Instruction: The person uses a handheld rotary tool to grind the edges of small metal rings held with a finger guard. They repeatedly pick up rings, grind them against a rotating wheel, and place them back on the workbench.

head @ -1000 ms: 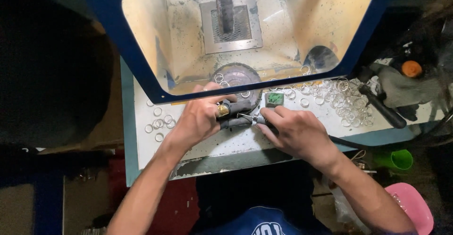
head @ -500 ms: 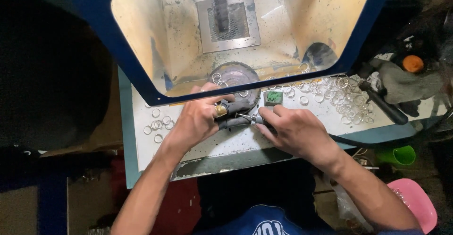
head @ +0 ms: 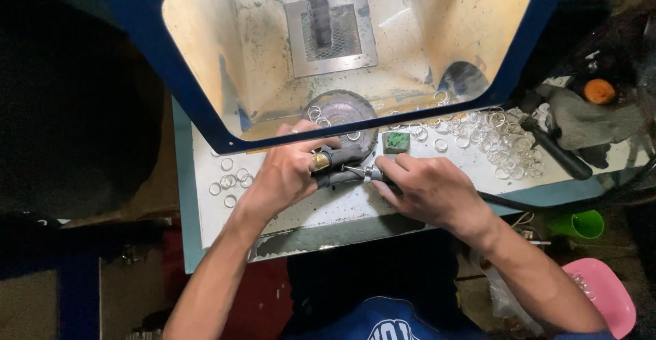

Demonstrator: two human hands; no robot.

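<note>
Nothing has shifted in the last second: the left hand (head: 283,176) still pinches a gold ring (head: 320,161) closed-fingered at the bench's (head: 273,224) middle, and the right hand (head: 427,189) keeps gripping the rotary handpiece (head: 369,173) against it, so the polishing continues

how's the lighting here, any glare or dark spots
Head view: the hood interior is brightly lit and slightly washed out; the left side and floor are nearly black; both hands, left hand and right hand, on the bench are evenly lit and sharp.

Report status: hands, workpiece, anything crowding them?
Left hand grips gold ring. Right hand holds rotary tool against it. Loose rings scattered nearby.
</note>
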